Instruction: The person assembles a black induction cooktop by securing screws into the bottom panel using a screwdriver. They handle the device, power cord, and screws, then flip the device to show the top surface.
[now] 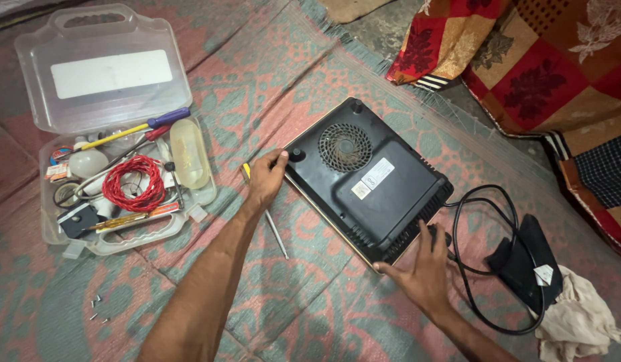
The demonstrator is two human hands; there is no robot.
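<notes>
Hands [267, 177] flanking upturned cooktop [367, 181]

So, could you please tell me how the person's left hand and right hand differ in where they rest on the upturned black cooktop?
The left hand rests at the cooktop's far left corner, beside a screwdriver on the mat; the right hand presses the near edge by the power cord. The left hand's fingers curl, the right hand's spread. Both touch the cooktop and hold nothing.
</notes>
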